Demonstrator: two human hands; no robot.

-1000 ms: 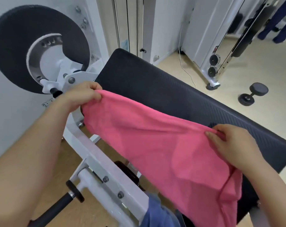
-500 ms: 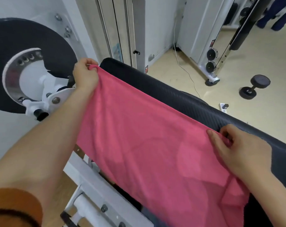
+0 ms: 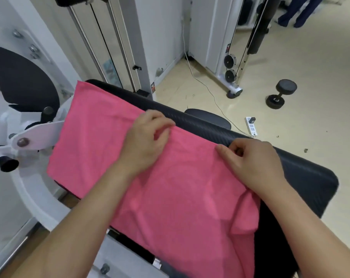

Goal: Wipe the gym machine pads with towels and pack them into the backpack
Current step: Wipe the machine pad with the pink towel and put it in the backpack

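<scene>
A pink towel point(image 3: 102, 141) lies spread over the black machine pad point(image 3: 302, 173), covering most of its left and middle. My left hand point(image 3: 146, 141) rests on the towel near its far edge, fingers curled into the cloth. My right hand point(image 3: 256, 161) pinches the same far edge further right, where the towel bunches and hangs down the pad's near side. The pad's right end and far rim stay bare. No backpack is in view.
A white machine frame point(image 3: 35, 135) with a black round disc point(image 3: 23, 85) stands at left. Behind the pad rise cable columns point(image 3: 118, 47). On the beige floor lie a dumbbell point(image 3: 280, 93), a power strip point(image 3: 251, 125) with its cord, and a pulley tower point(image 3: 232, 71).
My left hand let go of the towel's far left corner and moved right to the middle of the far edge. The towel now lies flat on the pad.
</scene>
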